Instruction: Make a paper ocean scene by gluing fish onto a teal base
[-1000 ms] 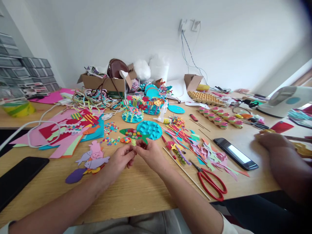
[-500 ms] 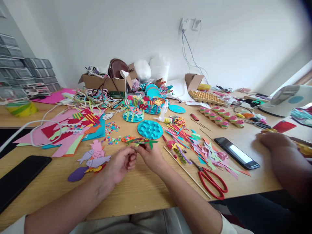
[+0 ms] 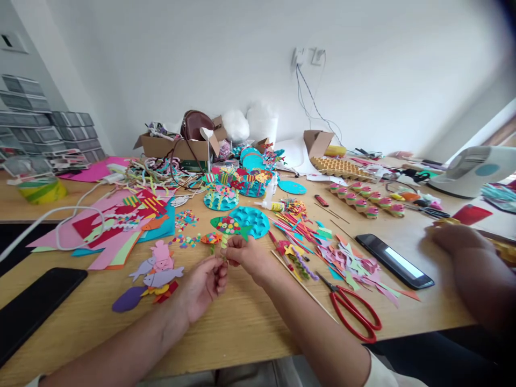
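A green paper fish (image 3: 228, 225) with colored dots stands upright on a pale green twisted strip (image 3: 224, 241). My right hand (image 3: 248, 258) pinches that strip just below the fish. Close beside it, my left hand (image 3: 208, 279) has its fingers curled near the strip's lower end; what they hold, if anything, is hidden. Behind the fish lies a turquoise bumpy disc (image 3: 253, 221). A small orange fish (image 3: 210, 238) lies to the left of the strip. Purple and pink paper fish (image 3: 163, 276) are piled left of my left hand.
Red-handled scissors (image 3: 357, 314), a long stick (image 3: 304, 286) and a phone (image 3: 395, 260) lie to the right. Another person's arm (image 3: 471, 252) rests at the far right. A black phone (image 3: 44, 301) is at the left. Paper scraps (image 3: 350, 252) and a glue bottle (image 3: 273, 205) lie farther back.
The green fish has turned from nearly flat to upright, showing its dotted side and the strip below it. The view has tilted slightly upward.
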`<state>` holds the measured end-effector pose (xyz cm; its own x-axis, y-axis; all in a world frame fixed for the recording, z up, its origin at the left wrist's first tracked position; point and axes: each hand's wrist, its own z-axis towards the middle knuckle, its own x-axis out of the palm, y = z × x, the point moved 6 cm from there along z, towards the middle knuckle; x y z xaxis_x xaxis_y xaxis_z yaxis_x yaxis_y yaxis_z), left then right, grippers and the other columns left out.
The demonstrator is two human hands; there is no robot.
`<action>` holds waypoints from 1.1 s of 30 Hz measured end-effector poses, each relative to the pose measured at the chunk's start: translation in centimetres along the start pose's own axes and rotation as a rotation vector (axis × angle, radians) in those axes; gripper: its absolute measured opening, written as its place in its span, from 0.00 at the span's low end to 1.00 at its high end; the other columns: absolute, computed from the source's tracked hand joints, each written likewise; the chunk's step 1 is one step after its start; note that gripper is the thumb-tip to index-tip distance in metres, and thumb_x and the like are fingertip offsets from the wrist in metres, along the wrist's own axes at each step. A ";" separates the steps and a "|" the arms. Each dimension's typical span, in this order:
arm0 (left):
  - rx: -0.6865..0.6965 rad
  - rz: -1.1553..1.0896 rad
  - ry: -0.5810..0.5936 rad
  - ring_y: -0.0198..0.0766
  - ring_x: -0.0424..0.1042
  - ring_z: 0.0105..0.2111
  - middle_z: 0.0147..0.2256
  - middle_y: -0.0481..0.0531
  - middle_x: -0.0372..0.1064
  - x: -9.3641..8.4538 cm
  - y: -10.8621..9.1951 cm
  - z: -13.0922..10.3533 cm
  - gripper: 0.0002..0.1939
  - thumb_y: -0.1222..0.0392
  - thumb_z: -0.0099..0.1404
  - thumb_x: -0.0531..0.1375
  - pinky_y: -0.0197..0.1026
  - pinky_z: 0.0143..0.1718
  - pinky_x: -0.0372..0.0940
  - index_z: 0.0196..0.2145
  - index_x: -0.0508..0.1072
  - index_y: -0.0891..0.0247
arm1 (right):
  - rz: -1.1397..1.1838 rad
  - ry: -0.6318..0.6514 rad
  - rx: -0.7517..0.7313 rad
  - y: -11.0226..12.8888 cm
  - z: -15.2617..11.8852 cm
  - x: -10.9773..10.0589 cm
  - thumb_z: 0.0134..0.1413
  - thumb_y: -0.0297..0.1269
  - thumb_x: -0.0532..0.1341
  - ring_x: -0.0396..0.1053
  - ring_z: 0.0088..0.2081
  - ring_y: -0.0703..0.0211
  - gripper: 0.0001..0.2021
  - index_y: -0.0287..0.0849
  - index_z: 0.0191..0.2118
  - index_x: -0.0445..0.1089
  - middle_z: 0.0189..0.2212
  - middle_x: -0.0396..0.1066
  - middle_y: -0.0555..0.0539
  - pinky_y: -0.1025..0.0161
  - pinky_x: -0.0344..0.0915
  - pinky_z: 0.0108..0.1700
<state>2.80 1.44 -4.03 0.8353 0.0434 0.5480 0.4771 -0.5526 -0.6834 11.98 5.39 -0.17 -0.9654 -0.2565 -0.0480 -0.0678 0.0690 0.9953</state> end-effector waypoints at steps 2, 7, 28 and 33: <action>0.012 -0.022 -0.031 0.25 0.56 0.14 0.17 0.44 0.58 0.0 0.1 0.2 0.12 0.69 0.63 0.49 0.30 0.15 0.48 0.23 0.65 0.67 | 0.006 0.003 0.022 0.1 -0.1 0.2 0.38 0.27 0.58 0.54 0.17 0.70 0.08 0.41 0.16 0.59 0.12 0.56 0.58 0.69 0.51 0.21; 0.024 -0.086 -0.078 0.25 0.55 0.13 0.16 0.43 0.57 0.3 0.4 0.2 0.14 0.69 0.63 0.49 0.30 0.15 0.48 0.21 0.63 0.66 | 0.008 0.000 0.038 0.2 0.0 0.2 0.38 0.27 0.59 0.54 0.17 0.71 0.08 0.40 0.17 0.59 0.13 0.57 0.58 0.70 0.50 0.21; 0.287 0.439 0.079 0.26 0.58 0.18 0.19 0.43 0.60 -0.9 -4.3 -2.4 0.15 0.52 0.53 0.64 0.29 0.17 0.51 0.24 0.65 0.64 | -0.239 -0.080 -0.079 0.3 0.8 -3.0 0.40 0.29 0.60 0.55 0.19 0.69 0.07 0.41 0.18 0.61 0.15 0.57 0.58 0.69 0.52 0.23; 0.455 0.696 0.043 0.30 0.61 0.20 0.20 0.45 0.64 -0.3 -6.3 -1.3 0.07 0.61 0.49 0.64 0.31 0.19 0.55 0.27 0.71 0.64 | -0.203 -0.068 -0.009 -0.7 0.9 -2.6 0.40 0.29 0.60 0.57 0.18 0.68 0.06 0.41 0.19 0.62 0.15 0.60 0.57 0.69 0.53 0.22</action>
<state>-0.84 3.82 0.77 0.9736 -0.2203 -0.0600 -0.0728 -0.0505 -0.9961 14.34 6.83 -0.82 -0.9470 -0.1985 -0.2526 -0.2605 0.0143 0.9654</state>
